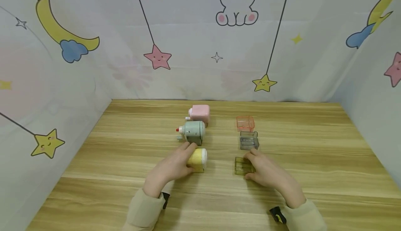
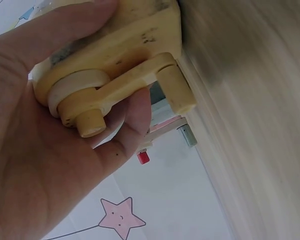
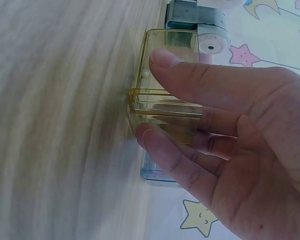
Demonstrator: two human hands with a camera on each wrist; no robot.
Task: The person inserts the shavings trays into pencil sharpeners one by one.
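My left hand grips a yellow crank pencil sharpener from its left side, thumb and fingers around the body. Its crank handle shows close up in the left wrist view. With thumb and fingers on opposite sides, my right hand holds a see-through yellow shavings drawer, close over the table. Behind the yellow sharpener stands a green crank sharpener with a red tip, and behind that a pink one. A see-through grey drawer lies just beyond my right fingers.
A see-through red drawer sits behind the grey one. The sharpeners and drawers form two rows on the wood-grain table. A printed white curtain rises at the table's back and sides.
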